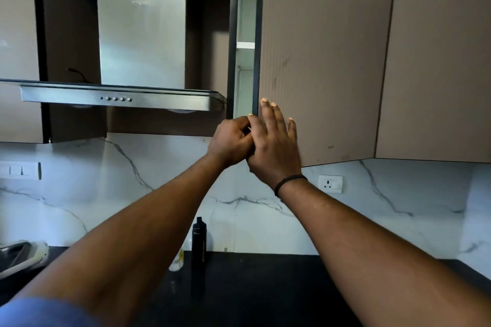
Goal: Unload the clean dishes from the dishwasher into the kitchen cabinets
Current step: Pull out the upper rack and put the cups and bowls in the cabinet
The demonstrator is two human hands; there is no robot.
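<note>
The ribbed beige upper cabinet door [318,61] stands slightly ajar, and a narrow gap shows a white shelf [245,45] inside. My right hand [273,146] lies flat on the door near its dark left edge, fingers straight and pointing up. My left hand [231,141] is curled at that same edge, low on the door and right against my right thumb; it seems to grip the edge. No dishes and no dishwasher are in view.
A steel range hood [119,98] juts out left of the cabinet. A second beige door [438,61] is closed on the right. On the black countertop [265,287] below stand a black bottle [199,241] and a small pale bottle [178,260]. A wall socket [330,184] sits on the marble backsplash.
</note>
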